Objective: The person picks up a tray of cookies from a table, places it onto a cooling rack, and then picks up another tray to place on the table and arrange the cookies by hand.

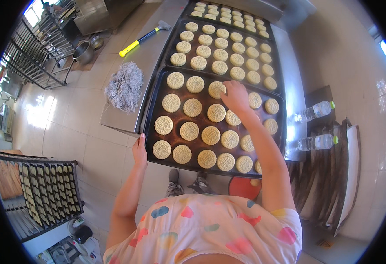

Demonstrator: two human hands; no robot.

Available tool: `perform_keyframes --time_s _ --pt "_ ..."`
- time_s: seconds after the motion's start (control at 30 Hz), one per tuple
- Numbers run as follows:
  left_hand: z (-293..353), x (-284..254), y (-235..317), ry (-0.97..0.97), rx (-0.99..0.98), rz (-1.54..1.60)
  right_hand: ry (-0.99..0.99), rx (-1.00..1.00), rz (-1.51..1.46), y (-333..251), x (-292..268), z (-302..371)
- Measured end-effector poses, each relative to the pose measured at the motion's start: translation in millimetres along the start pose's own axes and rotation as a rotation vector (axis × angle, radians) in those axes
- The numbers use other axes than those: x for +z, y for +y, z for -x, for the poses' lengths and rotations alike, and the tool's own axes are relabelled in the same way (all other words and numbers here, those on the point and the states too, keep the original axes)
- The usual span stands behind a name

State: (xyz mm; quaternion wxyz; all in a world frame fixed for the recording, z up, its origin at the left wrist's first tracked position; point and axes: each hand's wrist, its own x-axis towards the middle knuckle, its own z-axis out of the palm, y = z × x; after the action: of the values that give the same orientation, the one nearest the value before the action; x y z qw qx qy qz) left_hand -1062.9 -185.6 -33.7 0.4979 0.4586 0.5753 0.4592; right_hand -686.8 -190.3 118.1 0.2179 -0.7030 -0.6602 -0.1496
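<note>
A dark baking tray (158,115) lies closest to me, its near end reaching past the steel table. Rows of round, pale mooncakes (189,131) with stamped tops and scalloped sides stand on it. My left hand (139,152) grips the tray's left rim by the near corner, the fingers partly hidden. Over the tray's far rows reaches my right hand (237,96), fingers bent and closed at the right side of one mooncake (216,89) in the far row. My right forearm covers part of the columns on the right.
More filled trays (193,44) continue behind. On the table's left side are a yellow-handled scraper (141,41) and a grey wire-like scrubbing bundle (125,86). Two water bottles (318,141) lie at the right edge. A loaded rack (50,191) stands lower left; a red round thing (241,188) is below the tray.
</note>
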Motion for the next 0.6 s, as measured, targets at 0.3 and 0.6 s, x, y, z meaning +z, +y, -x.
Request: perform_keyframes --time_s 0.3,0.6 --pt "-0.7 6.8 8.5 0.019 0.021 0.021 -0.053 0.007 -0.038 -29.6 32.9 -37.7" --pt "-8.5 8.4 -8.2 0.017 0.024 0.114 -0.15 0.094 0.024 -22.3 48.5 -41.2"
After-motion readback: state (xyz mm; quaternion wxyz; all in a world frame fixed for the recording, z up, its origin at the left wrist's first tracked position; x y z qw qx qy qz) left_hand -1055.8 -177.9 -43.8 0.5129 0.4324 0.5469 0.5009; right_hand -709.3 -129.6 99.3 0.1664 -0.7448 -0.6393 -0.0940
